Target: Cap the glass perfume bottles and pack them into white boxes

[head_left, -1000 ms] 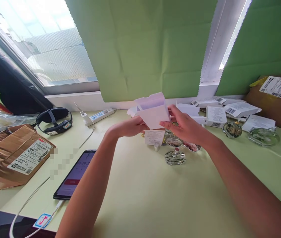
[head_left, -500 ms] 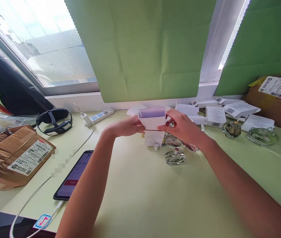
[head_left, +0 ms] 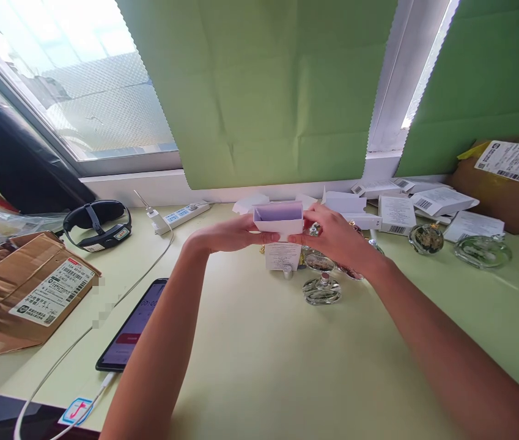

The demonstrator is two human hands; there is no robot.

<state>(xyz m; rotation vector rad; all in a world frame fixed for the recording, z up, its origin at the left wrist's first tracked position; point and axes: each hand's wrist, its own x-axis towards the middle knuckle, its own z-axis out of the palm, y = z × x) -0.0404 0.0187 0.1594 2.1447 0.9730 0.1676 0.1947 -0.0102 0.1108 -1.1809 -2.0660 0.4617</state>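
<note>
both hands, left hand [head_left: 236,233] and right hand [head_left: 332,235], grip the open white box [head_left: 279,220]; probably folding it; glass bottles [head_left: 322,288] lie below the grip.

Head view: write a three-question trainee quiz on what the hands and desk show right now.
1. True or false: both hands grip the small white box above the table.
2. Which lies nearest the left hand's forearm? A) the phone B) the brown parcel C) the power strip
3. Fill in: directly below the box, in front of the right hand, lies a clear glass ____.

Key
1. True: the left hand holds its left end, the right hand its right end, open top facing up.
2. A
3. bottle
</note>
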